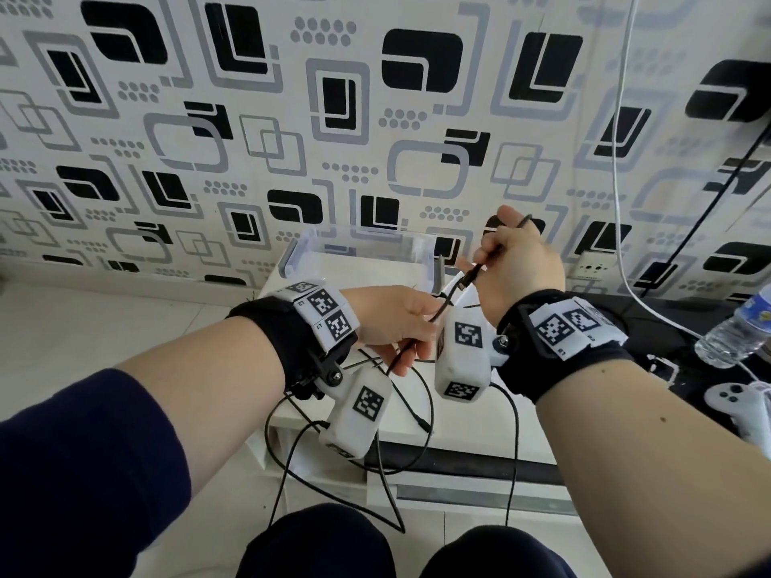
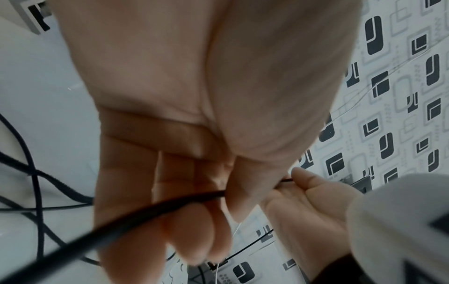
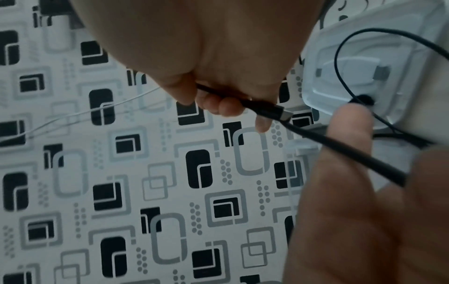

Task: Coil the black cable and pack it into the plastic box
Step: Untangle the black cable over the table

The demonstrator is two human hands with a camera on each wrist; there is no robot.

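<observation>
A thin black cable (image 1: 429,400) runs between both hands, and its slack hangs in loose loops over the white table's front edge. My left hand (image 1: 400,323) pinches a stretch of it, seen up close as the cable (image 2: 155,209) passing under the thumb. My right hand (image 1: 517,260), raised higher, grips the cable near its plug (image 3: 277,111), whose metal tip pokes out past the fingers. The clear plastic box (image 1: 354,254) stands open on the table just behind the hands, against the wall; its lid (image 3: 364,71) shows in the right wrist view.
The white table (image 1: 467,427) has a dark strip along its front. A water bottle (image 1: 738,327) and a white game controller (image 1: 738,406) lie at the right. A white cord (image 1: 621,202) hangs down the patterned wall near a socket (image 1: 592,267). My knees sit below.
</observation>
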